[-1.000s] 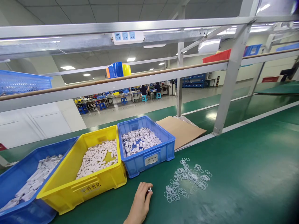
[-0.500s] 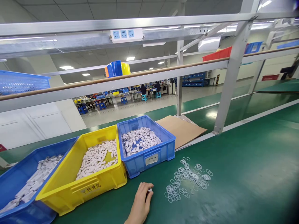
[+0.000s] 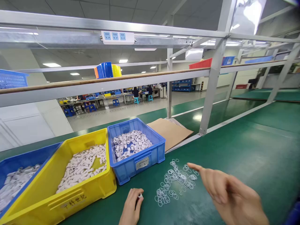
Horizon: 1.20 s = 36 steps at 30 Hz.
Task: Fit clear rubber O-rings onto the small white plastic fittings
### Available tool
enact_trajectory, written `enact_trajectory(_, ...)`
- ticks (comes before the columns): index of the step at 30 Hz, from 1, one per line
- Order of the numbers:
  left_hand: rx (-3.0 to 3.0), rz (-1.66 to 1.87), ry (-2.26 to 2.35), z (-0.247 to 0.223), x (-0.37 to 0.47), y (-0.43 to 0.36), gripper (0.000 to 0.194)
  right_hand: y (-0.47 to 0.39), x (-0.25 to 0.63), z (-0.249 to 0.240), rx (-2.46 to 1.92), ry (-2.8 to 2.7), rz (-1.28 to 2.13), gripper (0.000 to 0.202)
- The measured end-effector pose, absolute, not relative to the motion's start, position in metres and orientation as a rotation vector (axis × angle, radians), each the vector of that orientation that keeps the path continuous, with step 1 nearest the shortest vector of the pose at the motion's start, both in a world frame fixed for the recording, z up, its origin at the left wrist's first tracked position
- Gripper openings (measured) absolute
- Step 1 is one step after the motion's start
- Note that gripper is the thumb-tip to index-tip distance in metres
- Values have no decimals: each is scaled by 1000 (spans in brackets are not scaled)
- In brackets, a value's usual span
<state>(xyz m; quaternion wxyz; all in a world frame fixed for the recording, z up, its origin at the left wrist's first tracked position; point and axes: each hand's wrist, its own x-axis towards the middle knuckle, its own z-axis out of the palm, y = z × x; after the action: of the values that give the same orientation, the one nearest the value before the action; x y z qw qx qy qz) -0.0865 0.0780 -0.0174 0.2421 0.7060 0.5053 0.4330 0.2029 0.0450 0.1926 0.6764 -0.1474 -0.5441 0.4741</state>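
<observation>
My left hand (image 3: 131,206) rests low over the green bench in front of the blue bin, its thumb and fingers closed on a small white plastic piece (image 3: 140,196), mostly hidden by the fingertips. To the right lies a loose spread of thin, pale clear rings (image 3: 174,178) on the bench. My right hand (image 3: 231,192), slightly blurred, hovers just right of the rings. Its index finger stretches toward their right edge, the other fingers are partly curled, and nothing shows in it.
A blue bin (image 3: 150,165) holds short white collars, and a yellow bin (image 3: 86,193) holds white tubular pieces. Another blue bin (image 3: 47,150) with white parts stands far left. Cardboard (image 3: 171,131) lies behind, beside a metal upright (image 3: 212,84). People sit in the distance.
My right hand has come into view from the right, up to the rings. My left hand keeps its hold on the white piece. The view has turned to the right.
</observation>
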Motion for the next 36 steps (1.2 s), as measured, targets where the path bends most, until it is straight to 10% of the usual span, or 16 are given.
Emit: enact_trajectory(36,1945,1171,1464,-13,-87,77,31,53,174,183,-120,-1150,1185,58)
